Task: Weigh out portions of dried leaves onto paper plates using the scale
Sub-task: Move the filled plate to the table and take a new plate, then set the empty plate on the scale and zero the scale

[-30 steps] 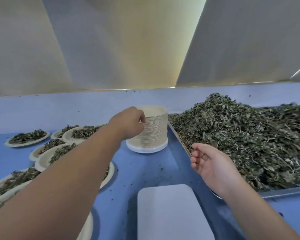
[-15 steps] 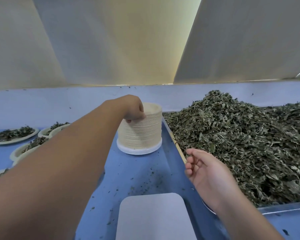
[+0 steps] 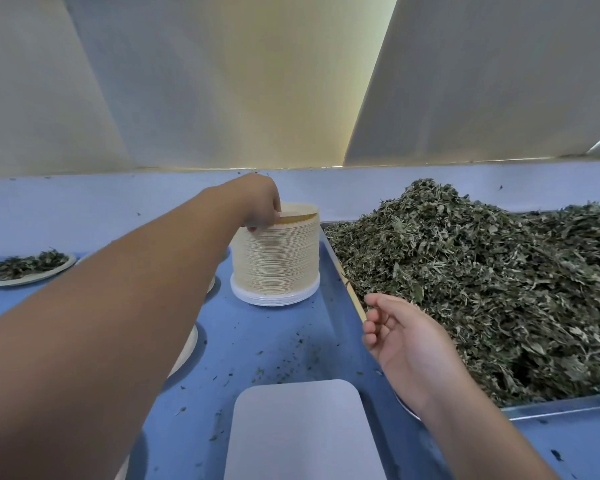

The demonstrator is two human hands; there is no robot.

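Our left hand (image 3: 260, 202) has now tipped the top plate (image 3: 300, 211) up off the stack (image 3: 274, 261) behind the scale (image 3: 302, 427), grip pinched on its rim. Our right hand (image 3: 406, 344) waits, grip apart, beside the dried leaves (image 3: 482, 289). A fresh portion can likely begin.

Open blue tabletop (image 3: 274, 344) between scale platform (image 3: 302, 431) and plate stack (image 3: 274, 265), leaf heap (image 3: 482, 289) blocking right, filled plate (image 3: 25, 268) left.

**Desk layout**

The scale (image 3: 302, 431) sits front and centre on the desk (image 3: 274, 341). The plate stack (image 3: 274, 265) stands behind it, with the left hand (image 3: 260, 202) at its top edge. To the right, the tray (image 3: 551, 407) holds the leaves (image 3: 482, 289), and the right hand (image 3: 406, 344) is over its near corner. A filled plate (image 3: 28, 268) lies far left.
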